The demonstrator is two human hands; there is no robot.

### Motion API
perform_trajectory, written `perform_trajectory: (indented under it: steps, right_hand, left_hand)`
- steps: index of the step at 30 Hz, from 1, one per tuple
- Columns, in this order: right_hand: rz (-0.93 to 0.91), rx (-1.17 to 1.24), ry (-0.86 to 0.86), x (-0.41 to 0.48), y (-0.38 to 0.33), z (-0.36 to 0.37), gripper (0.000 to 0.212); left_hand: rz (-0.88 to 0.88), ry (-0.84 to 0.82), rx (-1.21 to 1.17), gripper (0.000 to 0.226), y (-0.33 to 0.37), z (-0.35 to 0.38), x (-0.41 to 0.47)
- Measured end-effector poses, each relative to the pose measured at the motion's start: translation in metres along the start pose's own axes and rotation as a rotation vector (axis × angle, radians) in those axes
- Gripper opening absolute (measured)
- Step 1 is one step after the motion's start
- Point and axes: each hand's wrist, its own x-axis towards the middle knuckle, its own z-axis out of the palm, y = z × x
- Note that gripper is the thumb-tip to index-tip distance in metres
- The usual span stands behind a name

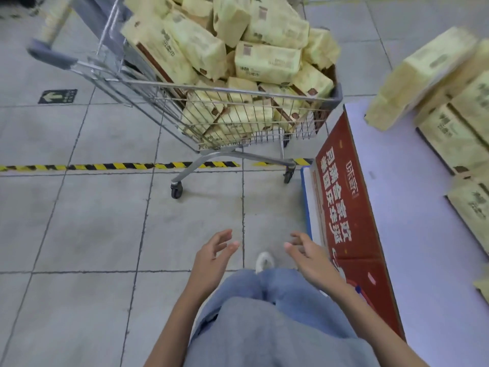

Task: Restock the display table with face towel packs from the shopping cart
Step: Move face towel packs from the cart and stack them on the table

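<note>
Left hand [215, 251] and right hand [308, 256] hang empty, fingers spread. Lift a top pale-yellow plastic towel pack [267, 62] two-handed from the silver wire shopping cart [238, 89], upper centre (blurred; probably loosely heaped).

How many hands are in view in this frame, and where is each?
2. The left hand is low centre, open over the floor tiles; the right hand is beside it, open, near the display table. Both hold nothing; neither is hidden.

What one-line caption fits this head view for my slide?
Left hand and right hand hang open and empty before a shopping cart heaped with towel packs, beside the partly stocked display table.
</note>
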Motion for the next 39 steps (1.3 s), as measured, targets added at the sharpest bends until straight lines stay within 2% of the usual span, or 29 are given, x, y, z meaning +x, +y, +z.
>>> perform_trajectory:
  steps: [10,17,22,26,31,34,39]
  right_hand:
    - [-0.078,-0.023,-0.061,0.128,-0.107,-0.026,0.043]
    - [-0.141,0.017,0.029,0.228,-0.2,-0.05,0.04]
    - [-0.241,0.022,0.162,0.287,-0.287,-0.084,0.041]
    - [-0.294,0.042,0.232,0.331,-0.347,-0.105,0.042]
    - [-0.355,0.013,0.3,0.397,-0.403,-0.119,0.053]
    - [-0.29,-0.03,0.341,0.436,-0.427,-0.121,0.067]
    - [-0.12,-0.307,0.398,0.481,-0.445,-0.12,0.088]
  left_hand:
    - [-0.086,0.107,-0.176,0.024,0.048,-0.04,0.11]
    - [0.064,0.081,-0.192,0.024,0.136,-0.095,0.236]
    - [0.164,0.112,-0.177,0.036,0.216,-0.137,0.314]
    - [0.048,0.18,-0.214,0.05,0.255,-0.153,0.376]
    - [-0.219,0.167,-0.405,0.053,0.274,-0.149,0.428]
    - [-0.331,0.16,-0.555,0.05,0.271,-0.143,0.451]
    - [-0.399,0.103,-0.787,0.042,0.266,-0.131,0.478]
